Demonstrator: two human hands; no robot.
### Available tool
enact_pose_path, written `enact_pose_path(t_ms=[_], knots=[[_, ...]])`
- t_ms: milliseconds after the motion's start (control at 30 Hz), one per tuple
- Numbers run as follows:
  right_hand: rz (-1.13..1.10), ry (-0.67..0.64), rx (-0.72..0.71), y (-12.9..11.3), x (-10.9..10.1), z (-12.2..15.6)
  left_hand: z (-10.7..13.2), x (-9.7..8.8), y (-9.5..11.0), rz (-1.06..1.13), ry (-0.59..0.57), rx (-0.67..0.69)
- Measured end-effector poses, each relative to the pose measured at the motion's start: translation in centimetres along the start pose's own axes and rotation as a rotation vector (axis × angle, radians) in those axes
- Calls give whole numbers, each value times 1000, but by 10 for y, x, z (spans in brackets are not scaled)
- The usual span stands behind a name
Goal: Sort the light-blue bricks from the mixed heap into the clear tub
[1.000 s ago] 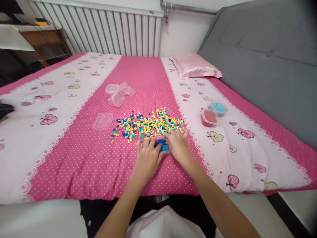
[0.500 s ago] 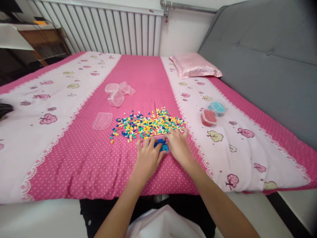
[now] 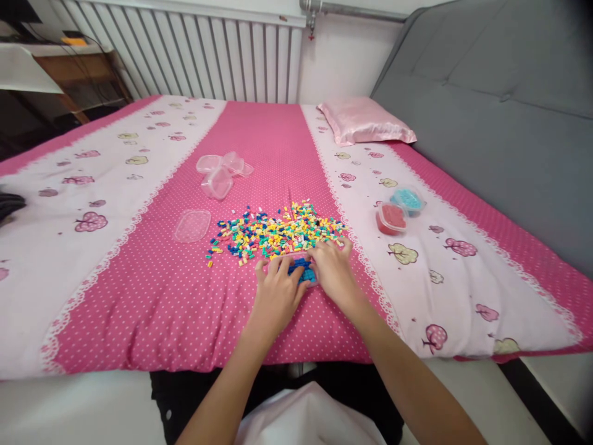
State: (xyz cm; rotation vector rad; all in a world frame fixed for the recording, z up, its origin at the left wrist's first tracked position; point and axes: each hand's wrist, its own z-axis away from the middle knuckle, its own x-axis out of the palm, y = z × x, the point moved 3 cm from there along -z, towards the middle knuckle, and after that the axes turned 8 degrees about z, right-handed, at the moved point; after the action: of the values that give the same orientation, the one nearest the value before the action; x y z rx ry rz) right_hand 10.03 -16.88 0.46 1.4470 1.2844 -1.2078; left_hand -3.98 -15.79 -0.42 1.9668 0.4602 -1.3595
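A pile of small coloured bricks (image 3: 278,232) lies spread on the pink dotted bedspread (image 3: 185,296). Just in front of it sits a small clear tub holding dark blue bricks (image 3: 302,271). My left hand (image 3: 277,294) curls round the tub's near left side, fingers bent over its rim. My right hand (image 3: 334,272) cups the tub's right side, its fingertips at the edge of the pile. Both hands hide most of the tub.
A clear lid (image 3: 193,225) lies left of the pile; several empty clear tubs and lids (image 3: 222,172) sit farther back. A tub of red bricks (image 3: 391,218) and one of light blue bricks (image 3: 406,199) stand at the right. Pink pillow (image 3: 365,121), grey headboard (image 3: 500,111).
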Motion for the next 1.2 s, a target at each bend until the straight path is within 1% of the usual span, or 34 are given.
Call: enact_pose_path(t_ms=[233, 300, 333, 400, 433, 533, 600, 667, 733, 800, 1000, 1100, 1200], knots=[[-80, 57, 4, 0, 1, -1, 2, -2, 3, 8, 19, 10], [-137, 101, 10, 3, -1, 0, 4, -4, -2, 24, 53, 10], [-173, 128, 12, 6, -2, 1, 6, -6, -7, 37, 83, 1], [-254, 192, 17, 16, -1, 6, 10, -11, -27, 65, 166, -59], [-297, 225, 20, 21, 3, 10, 12, -14, -40, 72, 220, -118], [-406, 354, 91, 40, 24, 27, 22, -24, -87, 49, 378, -338], [-447, 438, 176, 49, 45, 39, 25, -28, -109, 14, 400, -394], [-474, 470, 211, 53, 65, 46, 24, -27, -122, -17, 366, -386], [-490, 482, 215, 53, 79, 49, 20, -22, -126, -44, 329, -368], [-496, 484, 203, 52, 86, 48, 15, -15, -128, -66, 314, -364], [-481, 482, 201, 56, 93, 46, 10, -1, -134, -90, 343, -387], [-470, 464, 206, 57, 97, 47, 13, 1, -135, -84, 360, -386], [-461, 442, 200, 57, 98, 47, 16, 1, -133, -63, 404, -386]])
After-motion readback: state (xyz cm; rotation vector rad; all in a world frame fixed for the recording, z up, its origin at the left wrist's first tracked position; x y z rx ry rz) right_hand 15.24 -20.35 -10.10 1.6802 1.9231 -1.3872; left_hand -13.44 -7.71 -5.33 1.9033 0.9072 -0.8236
